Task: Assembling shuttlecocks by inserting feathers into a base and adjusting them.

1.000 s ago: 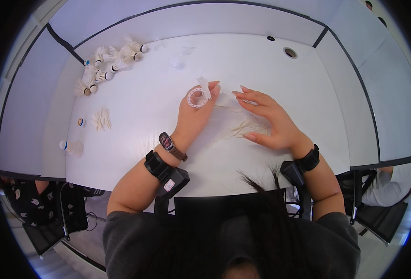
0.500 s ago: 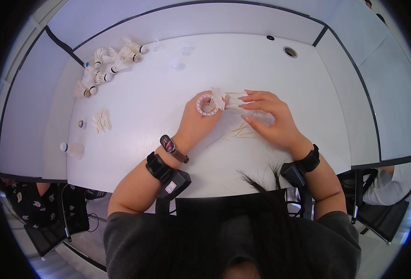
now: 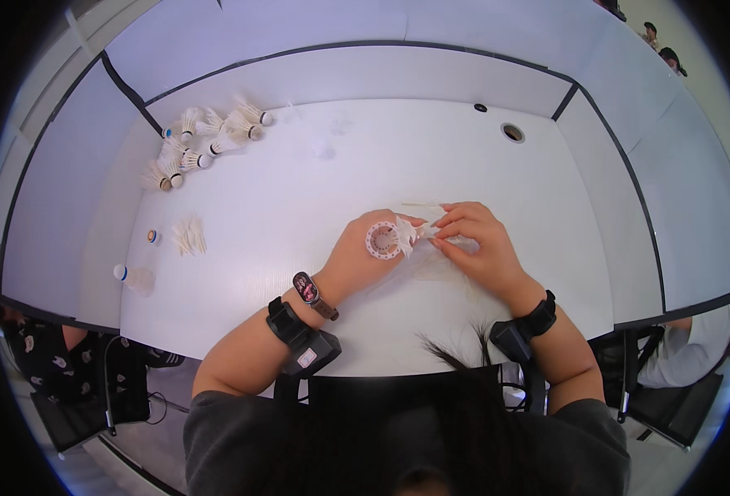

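My left hand [image 3: 355, 255] is closed around a round white holder [image 3: 370, 240] with a ring of small holes along its rim. White feathers [image 3: 407, 235] stick out from the holder's right side. Close beside it, my right hand [image 3: 487, 252] has thumb and fingertips pinched on a white feather [image 3: 428, 232], right against the feathers by the holder. Under and behind my right fingers lie more pale feathers and thin stems, blurred and partly covered.
Several shuttlecocks [image 3: 214, 147] are grouped at the far left. Nearer are a pile of trimmed feathers [image 3: 189, 237], a small bottle cap [image 3: 152, 236] and a clear bottle [image 3: 139, 281]. Faint clear plastic pieces [image 3: 325, 152] lie farther back. Partitions enclose the desk; people sit on both sides.
My right hand has moved left to the holder, and its spread fingers have come together on a feather. The whole scene sits lower in the picture. My left hand keeps its grip.
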A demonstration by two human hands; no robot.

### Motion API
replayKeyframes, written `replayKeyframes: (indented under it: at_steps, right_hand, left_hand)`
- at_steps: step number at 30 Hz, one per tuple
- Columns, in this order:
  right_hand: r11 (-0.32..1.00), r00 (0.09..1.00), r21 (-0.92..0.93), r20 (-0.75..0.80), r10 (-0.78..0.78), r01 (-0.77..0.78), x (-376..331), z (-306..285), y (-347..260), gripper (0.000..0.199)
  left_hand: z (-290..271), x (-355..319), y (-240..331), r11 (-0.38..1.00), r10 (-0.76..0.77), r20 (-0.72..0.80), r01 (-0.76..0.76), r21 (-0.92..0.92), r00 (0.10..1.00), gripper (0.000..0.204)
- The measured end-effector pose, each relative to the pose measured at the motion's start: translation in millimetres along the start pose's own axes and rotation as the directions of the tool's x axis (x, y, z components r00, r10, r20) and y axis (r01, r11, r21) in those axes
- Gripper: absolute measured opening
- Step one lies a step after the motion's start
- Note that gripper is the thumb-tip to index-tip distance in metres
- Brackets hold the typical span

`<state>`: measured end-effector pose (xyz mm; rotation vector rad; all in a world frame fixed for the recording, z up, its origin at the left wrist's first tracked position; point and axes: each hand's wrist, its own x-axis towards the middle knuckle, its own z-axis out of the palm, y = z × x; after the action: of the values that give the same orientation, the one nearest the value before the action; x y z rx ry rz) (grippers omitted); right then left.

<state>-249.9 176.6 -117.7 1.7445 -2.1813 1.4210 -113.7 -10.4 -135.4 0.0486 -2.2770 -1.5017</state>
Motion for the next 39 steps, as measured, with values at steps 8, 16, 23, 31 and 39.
replayKeyframes:
  at_steps: [8, 16, 23, 31, 39]
  right_hand:
    - [0.998, 0.998, 0.017, 0.030, -0.062, 0.061, 2.5, 2.0, -3.2, 0.010]
    - [0.997, 0.998, -0.078, 0.062, -0.019, 0.023, 3.2, 0.8, -7.0, 0.010]
    - [0.996, 0.998, -0.087, 0.057, -0.012, 0.017, 2.7, 0.6, -6.6, 0.009]
    - [0.995, 0.998, -0.097, 0.057, -0.026, 0.031, 5.3, -0.9, -6.6, 0.009]
    - [0.993, 0.998, -0.107, -0.046, 0.043, -0.048, 1.8, -0.6, -8.1, 0.008]
  left_hand:
    - [-3.6, 1.0, -2.8, 0.981, 0.194, 0.093, -0.194, -0.009, 0.977, 0.019]
    - [-6.6, -0.4, -2.7, 0.984, 0.162, 0.091, -0.167, 0.055, 0.983, 0.021]
    - [-7.4, -1.2, 2.0, 0.989, 0.137, 0.064, -0.140, 0.055, 0.989, 0.020]
    - [-5.7, -2.3, -3.3, 1.000, 0.014, -0.114, -0.016, -0.022, 0.993, 0.016]
    - [-6.7, -1.0, -4.9, 0.972, -0.219, -0.107, 0.207, -0.110, 0.970, 0.008]
